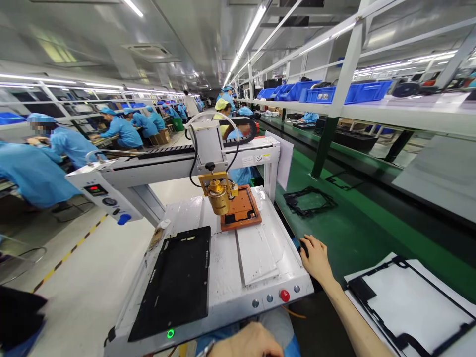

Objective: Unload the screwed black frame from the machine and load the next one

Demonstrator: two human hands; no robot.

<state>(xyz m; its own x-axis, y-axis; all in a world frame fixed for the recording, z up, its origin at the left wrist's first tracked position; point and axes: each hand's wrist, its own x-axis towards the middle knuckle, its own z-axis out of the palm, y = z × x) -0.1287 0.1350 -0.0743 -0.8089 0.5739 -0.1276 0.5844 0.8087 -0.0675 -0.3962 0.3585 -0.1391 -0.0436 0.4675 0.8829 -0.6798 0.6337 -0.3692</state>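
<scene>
My right hand point(317, 258) rests at the right edge of the white dispensing machine point(256, 258), fingers curled over a small dark object that I cannot identify. My left hand point(247, 342) sits low at the bottom edge, below the machine's front panel, fingers bent; whether it holds anything is hidden. A black tablet-sized panel point(174, 280) lies on the machine's left platform. A brass nozzle head point(219, 193) hangs over an orange-brown fixture point(241, 208) at the back.
A black frame on white sheet point(412, 302) lies at the right. Another black frame point(308, 201) rests on the green conveyor point(357, 233). A red button point(284, 295) and green light point(170, 333) mark the front panel. People in blue gowns work at left.
</scene>
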